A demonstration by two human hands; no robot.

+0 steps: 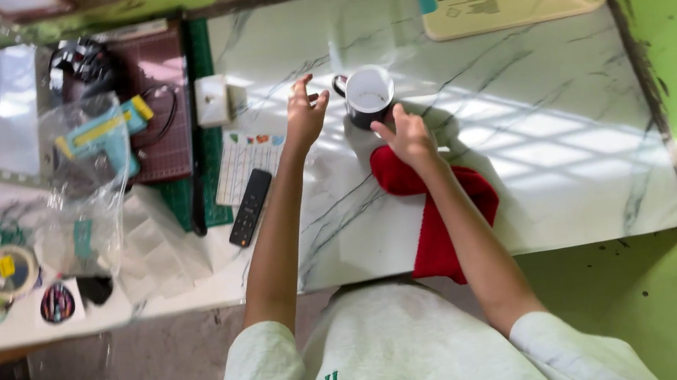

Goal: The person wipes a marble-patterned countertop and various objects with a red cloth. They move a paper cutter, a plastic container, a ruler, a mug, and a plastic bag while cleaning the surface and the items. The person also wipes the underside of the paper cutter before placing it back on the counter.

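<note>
Red cloth (pixel 434 221) lies under right forearm, near surface (pixel 576 141) edge. Right hand (pixel 408 135) fingertips touch mug (pixel 368 95), grip loose; left hand (pixel 305 116) hovers beside it, fingers spread, empty. Mug upright, mid-surface.

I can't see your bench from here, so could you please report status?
Left hand open, beside mug. Right hand open at mug's near side, over red cloth. Nothing between.

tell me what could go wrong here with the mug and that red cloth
The right hand touches the mug at its rim side only, so a nudge might tip or slide it on the smooth marble-look table. The red cloth hangs over the table's near edge and could slip off. The left hand hovers open, holding nothing.
</note>
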